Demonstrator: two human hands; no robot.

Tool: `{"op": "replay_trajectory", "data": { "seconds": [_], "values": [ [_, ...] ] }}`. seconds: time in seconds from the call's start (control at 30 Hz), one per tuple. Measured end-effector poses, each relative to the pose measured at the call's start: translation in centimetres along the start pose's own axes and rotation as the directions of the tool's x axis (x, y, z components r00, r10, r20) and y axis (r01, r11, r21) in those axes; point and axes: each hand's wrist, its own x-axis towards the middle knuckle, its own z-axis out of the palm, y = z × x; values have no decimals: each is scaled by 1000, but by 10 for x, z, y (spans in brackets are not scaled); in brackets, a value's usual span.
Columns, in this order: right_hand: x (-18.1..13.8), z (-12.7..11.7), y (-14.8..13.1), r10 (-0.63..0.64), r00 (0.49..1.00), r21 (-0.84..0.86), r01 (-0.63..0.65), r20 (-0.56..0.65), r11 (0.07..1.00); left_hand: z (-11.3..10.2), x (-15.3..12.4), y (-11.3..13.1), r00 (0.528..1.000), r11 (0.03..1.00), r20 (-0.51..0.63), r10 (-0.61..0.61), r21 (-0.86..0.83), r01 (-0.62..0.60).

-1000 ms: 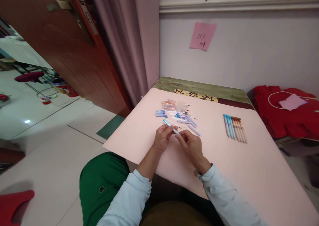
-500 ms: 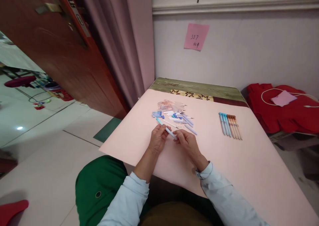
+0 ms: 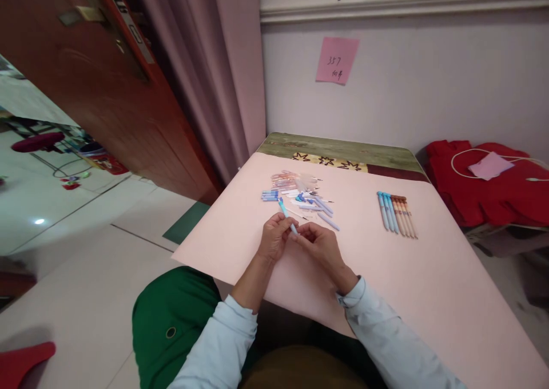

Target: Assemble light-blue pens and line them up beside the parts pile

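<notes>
Left fingers (image 3: 283, 225) pinched round blue pen (image 3: 283, 209); right fingers (image 3: 307, 229) at lower end, grip unclear

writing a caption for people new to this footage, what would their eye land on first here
Probably the light-blue pen in the grip of the left hand, with the right hand at its lower end, above the pink-covered table. Next, the tidy row of blue and brown-topped pens towards the table's right side, then the bright red cloth beyond its right edge.
</notes>
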Motion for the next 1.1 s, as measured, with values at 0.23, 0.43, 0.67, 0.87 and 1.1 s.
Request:
{"op": "replay_trajectory", "data": {
  "seconds": [0.23,0.43,0.67,0.87,1.1],
  "values": [
    [-1,1,1,13,1000,-23,-13,23,1000,-1,-2,2,998,997,0,-62,46,62],
    [-1,2,1,4,996,25,-6,85,1000,0,-3,3,998,995,0,-59,78,59],
    [0,7,5,-18,1000,15,18,-11,1000,3,-5,-4,1000,996,-20,-11,90,13],
    [13,-3,10,-2,976,1,3,-217,1000,12,20,22,980,951,-177,89,306,-32],
    [38,-19,17,98,918,57,-82,-384,995,17,72,26,917,752,-125,378,620,-225]
  ]
}}
